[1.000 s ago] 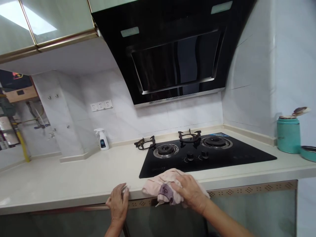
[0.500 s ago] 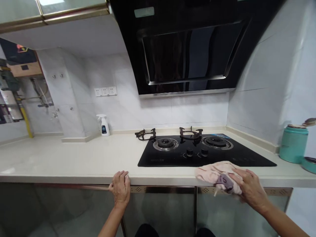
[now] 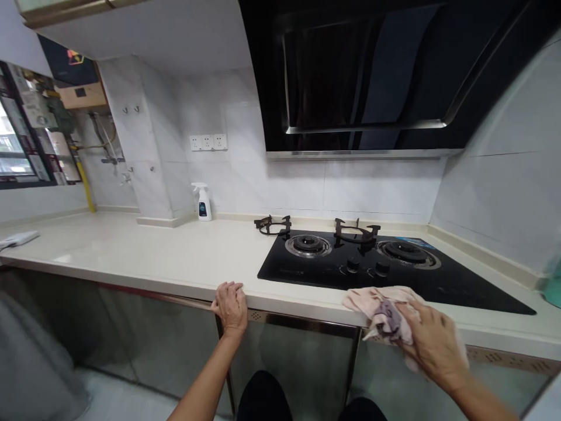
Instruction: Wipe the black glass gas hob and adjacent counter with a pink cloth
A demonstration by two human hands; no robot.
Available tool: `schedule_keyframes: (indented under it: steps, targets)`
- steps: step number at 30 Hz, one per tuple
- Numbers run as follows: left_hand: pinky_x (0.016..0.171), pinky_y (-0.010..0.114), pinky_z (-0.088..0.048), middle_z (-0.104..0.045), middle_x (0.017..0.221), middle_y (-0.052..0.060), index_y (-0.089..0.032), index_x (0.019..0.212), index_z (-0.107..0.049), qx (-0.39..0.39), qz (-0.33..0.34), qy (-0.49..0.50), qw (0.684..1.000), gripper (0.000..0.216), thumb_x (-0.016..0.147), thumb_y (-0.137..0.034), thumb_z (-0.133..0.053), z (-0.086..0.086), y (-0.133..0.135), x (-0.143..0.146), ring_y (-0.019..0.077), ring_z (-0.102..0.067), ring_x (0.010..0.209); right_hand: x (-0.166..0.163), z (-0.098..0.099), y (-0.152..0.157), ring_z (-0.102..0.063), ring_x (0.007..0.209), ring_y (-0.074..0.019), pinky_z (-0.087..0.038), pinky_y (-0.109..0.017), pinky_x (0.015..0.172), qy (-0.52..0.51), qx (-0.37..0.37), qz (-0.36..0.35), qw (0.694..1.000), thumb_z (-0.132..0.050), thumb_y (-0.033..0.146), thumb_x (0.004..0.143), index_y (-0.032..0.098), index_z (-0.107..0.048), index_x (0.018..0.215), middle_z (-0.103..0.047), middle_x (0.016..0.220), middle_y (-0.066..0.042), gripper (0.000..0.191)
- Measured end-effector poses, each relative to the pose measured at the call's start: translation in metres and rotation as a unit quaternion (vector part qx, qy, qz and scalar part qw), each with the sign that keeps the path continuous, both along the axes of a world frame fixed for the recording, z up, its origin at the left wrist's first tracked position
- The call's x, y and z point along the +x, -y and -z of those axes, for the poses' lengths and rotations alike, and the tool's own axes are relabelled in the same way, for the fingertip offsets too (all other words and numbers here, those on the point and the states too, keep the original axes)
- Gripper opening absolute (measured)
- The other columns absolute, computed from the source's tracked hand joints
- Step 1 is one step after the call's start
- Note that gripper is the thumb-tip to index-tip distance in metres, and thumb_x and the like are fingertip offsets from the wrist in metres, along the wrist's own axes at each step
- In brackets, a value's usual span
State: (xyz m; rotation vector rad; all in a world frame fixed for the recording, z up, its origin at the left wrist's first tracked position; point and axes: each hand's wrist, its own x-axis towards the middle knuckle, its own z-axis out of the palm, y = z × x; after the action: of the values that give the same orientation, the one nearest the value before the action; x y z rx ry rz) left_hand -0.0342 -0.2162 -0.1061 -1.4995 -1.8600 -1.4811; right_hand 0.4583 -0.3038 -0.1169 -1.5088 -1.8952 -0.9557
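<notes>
My right hand (image 3: 432,342) is closed round a crumpled pale pink cloth (image 3: 366,299) with a purple-grey patch. The cloth lies over the counter's front edge, by the front of the black glass gas hob (image 3: 319,272), and part hangs below the edge. My left hand (image 3: 231,304) rests on the front edge of the pale countertop (image 3: 175,257), left of the hob, its fingers laid on top and holding nothing. Two burners and two knobs show on the hob. One pan support (image 3: 356,231) stands at its back, and another pan support (image 3: 274,225) is at its back left corner.
A white spray bottle (image 3: 203,202) stands against the back wall. Above the hob leans a black range hood (image 3: 350,82). Cabinet doors (image 3: 298,356) run below the counter. A turquoise container (image 3: 553,286) is partly visible at the right edge. A white item (image 3: 20,238) lies far left.
The view has turned left and tilted down, bringing in the window and floor at the left. My right hand still holds the cloth at the counter edge; my left hand stays on the edge.
</notes>
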Motion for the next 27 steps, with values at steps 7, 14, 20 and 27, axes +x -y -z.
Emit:
schedule_keyframes:
  steps: [7, 14, 20, 27]
  targets:
    - [0.108, 0.048, -0.032, -0.065, 0.118, 0.012, -0.020, 0.102, -0.070, 0.031, 0.034, -0.025, 0.999, 0.031, 0.099, -0.030, -0.040, 0.007, 0.003, -0.008, 0.0278, -0.052, 0.127, -0.181, -0.024, -0.041, -0.051, 0.112, -0.0366, -0.039, -0.047, 0.087, -0.007, -0.139, -0.094, 0.986, -0.076, 0.034, 0.078, 0.026, -0.059, 0.134, -0.055, 0.137, -0.017, 0.059]
    - [0.106, 0.051, -0.040, -0.065, 0.123, 0.012, -0.021, 0.113, -0.066, 0.026, 0.083, -0.023, 0.996, 0.035, 0.098, -0.035, -0.038, 0.020, -0.001, -0.032, 0.0298, -0.054, 0.126, -0.318, -0.057, -0.071, -0.047, 0.122, -0.0331, -0.039, -0.047, 0.098, 0.017, -0.173, -0.206, 0.963, -0.074, 0.029, 0.082, 0.024, -0.051, 0.140, -0.054, 0.137, -0.016, 0.062]
    - [0.108, 0.052, -0.041, -0.053, 0.141, 0.018, -0.018, 0.148, -0.039, 0.056, 0.091, 0.038, 0.994, 0.058, 0.097, -0.046, -0.046, -0.001, 0.024, -0.029, 0.0313, -0.052, 0.131, -0.327, -0.081, -0.070, -0.045, 0.125, -0.0341, -0.042, -0.048, 0.100, 0.018, -0.207, -0.254, 0.945, -0.082, 0.033, 0.075, 0.022, -0.053, 0.134, -0.051, 0.138, -0.015, 0.067]
    - [0.117, 0.060, -0.024, -0.046, 0.155, 0.013, -0.032, 0.152, -0.045, -0.083, 0.208, -0.248, 0.943, 0.068, 0.090, -0.055, -0.060, -0.002, 0.033, -0.002, 0.0374, -0.038, 0.144, -0.306, -0.075, -0.079, -0.034, 0.141, -0.0392, -0.033, -0.057, 0.113, 0.014, -0.284, -0.289, 0.914, -0.086, 0.046, 0.069, 0.017, -0.043, 0.147, -0.037, 0.156, -0.021, 0.094]
